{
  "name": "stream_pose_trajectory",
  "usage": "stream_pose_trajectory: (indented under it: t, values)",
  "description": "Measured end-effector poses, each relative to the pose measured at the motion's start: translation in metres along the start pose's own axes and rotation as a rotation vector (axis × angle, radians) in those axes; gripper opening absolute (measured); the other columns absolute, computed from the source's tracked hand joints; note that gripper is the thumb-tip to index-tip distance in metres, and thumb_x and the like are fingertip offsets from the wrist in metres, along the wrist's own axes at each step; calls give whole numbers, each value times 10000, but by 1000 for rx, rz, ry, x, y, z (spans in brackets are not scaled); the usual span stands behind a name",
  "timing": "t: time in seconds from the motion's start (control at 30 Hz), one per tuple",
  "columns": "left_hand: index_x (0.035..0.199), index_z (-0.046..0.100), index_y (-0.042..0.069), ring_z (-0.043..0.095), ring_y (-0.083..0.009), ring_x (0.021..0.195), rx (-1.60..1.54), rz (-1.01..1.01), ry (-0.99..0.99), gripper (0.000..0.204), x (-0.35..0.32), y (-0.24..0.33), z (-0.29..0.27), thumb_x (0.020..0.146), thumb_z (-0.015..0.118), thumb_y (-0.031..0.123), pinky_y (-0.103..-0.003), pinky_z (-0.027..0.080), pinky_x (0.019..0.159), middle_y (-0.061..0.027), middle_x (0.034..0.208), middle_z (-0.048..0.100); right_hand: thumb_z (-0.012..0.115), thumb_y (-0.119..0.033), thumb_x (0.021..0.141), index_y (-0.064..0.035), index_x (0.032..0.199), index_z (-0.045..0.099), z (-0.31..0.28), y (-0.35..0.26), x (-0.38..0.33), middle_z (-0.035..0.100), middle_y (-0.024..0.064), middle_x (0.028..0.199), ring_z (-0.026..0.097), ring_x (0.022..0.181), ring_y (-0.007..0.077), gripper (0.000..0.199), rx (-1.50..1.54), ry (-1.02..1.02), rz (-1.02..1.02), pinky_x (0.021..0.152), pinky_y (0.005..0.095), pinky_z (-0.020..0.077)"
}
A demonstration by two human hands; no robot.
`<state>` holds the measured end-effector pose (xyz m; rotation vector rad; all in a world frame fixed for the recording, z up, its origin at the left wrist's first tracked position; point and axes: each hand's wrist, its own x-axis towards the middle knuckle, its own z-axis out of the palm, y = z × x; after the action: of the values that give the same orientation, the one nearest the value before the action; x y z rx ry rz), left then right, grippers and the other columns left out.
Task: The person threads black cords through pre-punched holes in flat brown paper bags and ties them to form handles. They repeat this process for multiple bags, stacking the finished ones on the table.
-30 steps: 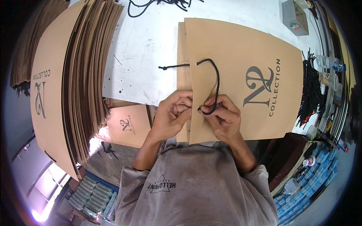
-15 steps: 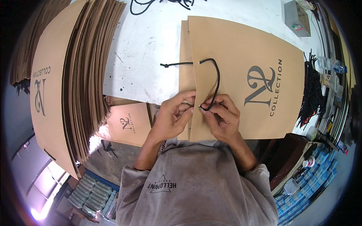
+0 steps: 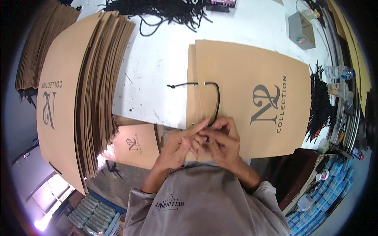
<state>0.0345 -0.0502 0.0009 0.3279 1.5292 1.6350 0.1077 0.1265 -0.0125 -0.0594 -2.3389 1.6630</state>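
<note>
Brown paper forms the flat bag [image 3: 236,102] that lies on the white worktop [image 3: 157,74] in the head view, its mouth edge to the left, a dark printed emblem on its front and its near side close to the person's grey shirt [image 3: 208,196]. A black cord [image 3: 218,100] passes through a hole by that mouth edge; one knotted end sticks out leftward over the worktop, and the other length curves down to the right hand [image 3: 225,143]. This hand's fingers are curled together and clamped on the cord, a dark bit of it showing between them. The left hand [image 3: 176,147] meets the right at the bag's mouth edge, index finger stretched out toward it; blur and overlap hide whether its fingers grip anything.

Left of the hands stands a thick stack of brown bags [image 3: 61,86], with a smaller bag [image 3: 136,145] lying near it. Loose black cords [image 3: 157,10] are heaped at the far side, and a bundle of cords [image 3: 321,104] lies just beside the bag's right end.
</note>
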Motion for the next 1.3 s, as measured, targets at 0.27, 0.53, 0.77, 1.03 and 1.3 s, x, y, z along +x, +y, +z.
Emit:
stream_pose_trajectory:
  t: [0.27,0.53,0.77,1.03,1.3]
  values:
    - [1320,594,-13,707,-137,895,-147,-9,154,307,21,-12,6,1028,625,73,-277,610,704,-121,1157,719,673,122,855,48,1015,742,3,-24,6,608,134,990,670,847,241,189,92,41,-129,762,326,580]
    - [1099,681,-16,720,-195,870,813,643,518,219,25,1,-3,893,700,-87,-310,578,713,-149,957,723,655,-5,940,-11,1074,665,8,8,24,629,149,960,648,800,290,134,-41,-122,151,719,351,530]
    - [1064,751,-17,722,-197,854,326,468,369,200,37,-15,-11,874,747,-79,-288,570,737,-131,969,738,604,-44,1028,6,1032,638,-5,15,26,564,-7,888,476,774,56,61,439,-79,450,684,228,417]
    - [1136,713,-43,683,-175,938,287,431,280,302,42,-24,1,847,768,-113,-275,555,808,-137,1038,700,564,-90,1070,-1,1037,649,-10,19,29,565,-57,802,458,729,16,128,478,-74,512,643,200,387]
    - [1120,744,-2,676,-153,910,49,415,280,239,38,-20,3,890,742,-68,-266,528,783,-101,993,716,571,-78,1064,0,1038,649,-5,16,29,596,-46,827,486,745,25,113,459,-59,483,671,200,409]
